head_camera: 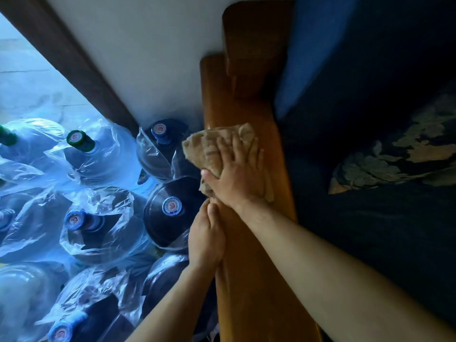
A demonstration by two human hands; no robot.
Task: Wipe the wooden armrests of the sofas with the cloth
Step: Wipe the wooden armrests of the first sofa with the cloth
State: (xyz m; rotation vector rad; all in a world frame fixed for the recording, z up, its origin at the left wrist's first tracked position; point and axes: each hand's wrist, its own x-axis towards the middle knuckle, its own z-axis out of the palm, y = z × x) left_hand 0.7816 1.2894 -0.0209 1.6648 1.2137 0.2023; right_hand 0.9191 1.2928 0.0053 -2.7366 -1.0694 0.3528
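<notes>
A long brown wooden armrest [237, 114] runs from the bottom centre up to the wall. A crumpled tan cloth [209, 149] lies across its top, about halfway along. My right hand [237, 176] presses flat on the cloth, fingers spread over it and thumb hooked under its left edge. My left hand [206, 240] grips the armrest's left edge just below the cloth, thumb on top, fingers wrapped out of sight down the side. The armrest's far end meets a raised wooden post [254, 45].
Several large water bottles [170, 213] wrapped in clear plastic bags crowd the floor left of the armrest. The dark blue sofa seat [370, 218] with a patterned cushion [399, 154] lies to the right. A white wall [148, 58] and dark door frame [74, 65] stand behind.
</notes>
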